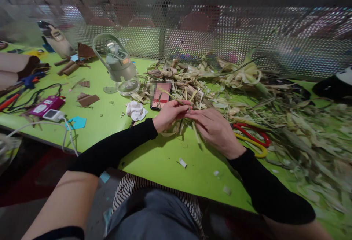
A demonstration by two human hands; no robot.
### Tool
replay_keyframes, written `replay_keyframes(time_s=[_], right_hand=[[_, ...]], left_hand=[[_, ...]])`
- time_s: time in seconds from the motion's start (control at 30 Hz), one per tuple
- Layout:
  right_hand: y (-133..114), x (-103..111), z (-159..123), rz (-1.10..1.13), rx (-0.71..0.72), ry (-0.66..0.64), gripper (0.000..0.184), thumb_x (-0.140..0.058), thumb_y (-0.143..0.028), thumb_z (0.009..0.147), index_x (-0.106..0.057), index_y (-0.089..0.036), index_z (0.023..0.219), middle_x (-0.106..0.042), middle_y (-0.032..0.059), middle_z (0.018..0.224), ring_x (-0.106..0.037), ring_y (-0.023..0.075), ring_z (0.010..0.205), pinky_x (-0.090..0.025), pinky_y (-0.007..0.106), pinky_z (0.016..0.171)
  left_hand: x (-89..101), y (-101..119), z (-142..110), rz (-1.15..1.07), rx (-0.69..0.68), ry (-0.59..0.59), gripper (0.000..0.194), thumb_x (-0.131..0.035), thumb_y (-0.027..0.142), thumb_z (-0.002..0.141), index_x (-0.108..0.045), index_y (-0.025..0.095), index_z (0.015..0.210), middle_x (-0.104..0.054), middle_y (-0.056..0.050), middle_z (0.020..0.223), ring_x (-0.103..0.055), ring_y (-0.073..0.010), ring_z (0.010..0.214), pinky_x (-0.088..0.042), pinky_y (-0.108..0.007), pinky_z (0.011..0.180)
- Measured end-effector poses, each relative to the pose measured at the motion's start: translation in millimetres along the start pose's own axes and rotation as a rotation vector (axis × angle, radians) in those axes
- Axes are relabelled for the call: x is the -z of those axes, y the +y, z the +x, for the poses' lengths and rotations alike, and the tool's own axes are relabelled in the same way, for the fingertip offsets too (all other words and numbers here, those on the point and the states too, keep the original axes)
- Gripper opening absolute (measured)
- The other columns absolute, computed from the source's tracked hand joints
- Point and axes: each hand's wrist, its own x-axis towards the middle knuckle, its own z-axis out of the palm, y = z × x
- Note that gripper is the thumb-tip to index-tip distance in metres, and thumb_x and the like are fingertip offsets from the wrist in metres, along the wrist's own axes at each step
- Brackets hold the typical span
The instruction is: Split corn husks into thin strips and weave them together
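Note:
My left hand (169, 114) and my right hand (217, 130) meet over the green table (154, 159), fingertips together. Both pinch thin dried plant strips (192, 122) pulled from the heap of husks and leaves (209, 78) just beyond them. Both hands are closed on the strips. Black sleeves cover my forearms. A phone (160, 96) lies just behind my left hand, and a crumpled white tissue (136, 110) sits to its left.
Red and yellow scissors (251, 139) lie right of my right hand. A small desk fan (118, 64) stands at the back left. Cables, a pink box (47, 105), cardboard scraps and another person's arm (13, 67) fill the left. A perforated metal screen (192, 24) walls the far edge.

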Motion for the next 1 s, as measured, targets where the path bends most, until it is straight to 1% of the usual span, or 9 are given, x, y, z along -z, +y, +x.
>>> replay_keyframes(time_s=[0.17, 0.23, 0.3, 0.4, 0.5, 0.63, 0.8, 0.9, 1.0], right_hand=[[1, 3, 0, 0.127, -0.113, 0.005, 0.025, -0.052, -0.013, 0.093, -0.074, -0.020, 0.103, -0.078, 0.0094, 0.098, -0.072, 0.0242, 0.091, -0.058, 0.040, 0.078], [-3, 6, 1, 0.176, -0.235, 0.064, 0.021, -0.057, -0.022, 0.094, -0.073, -0.019, 0.108, -0.075, 0.0088, 0.092, -0.069, 0.0217, 0.081, -0.056, 0.036, 0.070], [-7, 7, 2, 0.179, -0.320, 0.096, 0.028, -0.063, -0.032, 0.093, -0.070, -0.019, 0.117, -0.071, 0.0068, 0.085, -0.064, 0.0198, 0.071, -0.053, 0.033, 0.061], [-10, 6, 4, 0.184, -0.303, 0.105, 0.022, -0.063, -0.035, 0.094, -0.073, -0.021, 0.108, -0.068, 0.0048, 0.077, -0.063, 0.0196, 0.070, -0.052, 0.033, 0.063], [-10, 5, 4, 0.255, -0.302, 0.142, 0.015, -0.062, -0.030, 0.095, -0.074, -0.022, 0.091, -0.072, 0.0058, 0.082, -0.066, 0.0205, 0.078, -0.053, 0.034, 0.071], [-6, 7, 5, 0.453, -0.480, 0.160, 0.019, -0.062, -0.035, 0.095, -0.075, -0.023, 0.090, -0.076, 0.0067, 0.095, -0.069, 0.0213, 0.087, -0.055, 0.035, 0.076], [-2, 8, 5, 0.580, -0.714, 0.092, 0.030, -0.062, -0.047, 0.092, -0.075, -0.021, 0.086, -0.076, 0.0075, 0.094, -0.068, 0.0200, 0.079, -0.055, 0.033, 0.071], [-1, 7, 5, 0.581, -0.755, 0.082, 0.032, -0.062, -0.049, 0.092, -0.075, -0.020, 0.088, -0.075, 0.0070, 0.091, -0.067, 0.0192, 0.076, -0.055, 0.031, 0.068], [1, 6, 5, 0.572, -0.737, 0.100, 0.032, -0.062, -0.049, 0.091, -0.075, -0.020, 0.092, -0.076, 0.0074, 0.095, -0.068, 0.0195, 0.078, -0.055, 0.032, 0.068]], left_hand=[[2.7, -4, 3, 0.129, -0.048, -0.061, 0.008, -0.064, 0.002, 0.085, -0.064, 0.010, 0.088, -0.069, -0.001, 0.075, -0.064, -0.0072, 0.066, -0.052, -0.026, 0.078], [1.9, -11, 0, 0.273, -0.089, -0.119, 0.008, -0.066, 0.003, 0.083, -0.065, 0.010, 0.087, -0.068, 0.000, 0.074, -0.062, -0.0078, 0.066, -0.051, -0.026, 0.077], [0.6, -20, -4, 0.447, -0.143, -0.163, 0.010, -0.069, 0.002, 0.078, -0.067, 0.010, 0.083, -0.068, 0.000, 0.074, -0.060, -0.0090, 0.067, -0.049, -0.027, 0.077], [-1.8, -29, -8, 0.559, -0.184, -0.198, 0.012, -0.070, -0.001, 0.071, -0.066, 0.011, 0.072, -0.066, 0.001, 0.071, -0.058, -0.0099, 0.070, -0.047, -0.027, 0.079], [-4.2, -25, -7, 0.334, -0.091, -0.217, 0.013, -0.067, -0.002, 0.074, -0.066, 0.011, 0.074, -0.065, 0.002, 0.071, -0.059, -0.0091, 0.070, -0.049, -0.028, 0.083], [-5.9, -9, -5, 0.023, 0.007, -0.156, 0.014, -0.056, 0.005, 0.090, -0.069, 0.009, 0.085, -0.070, -0.003, 0.080, -0.065, -0.0085, 0.075, -0.050, -0.033, 0.095], [-6.4, -5, -8, -0.033, 0.050, -0.146, 0.010, -0.063, 0.009, 0.090, -0.070, 0.010, 0.083, -0.071, -0.003, 0.084, -0.064, -0.0074, 0.073, -0.050, -0.036, 0.098], [-6.9, -8, -8, -0.035, 0.072, -0.132, 0.013, -0.062, 0.003, 0.088, -0.071, 0.010, 0.084, -0.070, -0.001, 0.078, -0.063, -0.0065, 0.069, -0.051, -0.034, 0.094], [-7.4, -8, -9, -0.070, 0.063, -0.132, 0.008, -0.066, 0.009, 0.088, -0.071, 0.011, 0.083, -0.070, -0.001, 0.078, -0.064, -0.0066, 0.069, -0.053, -0.033, 0.093]])
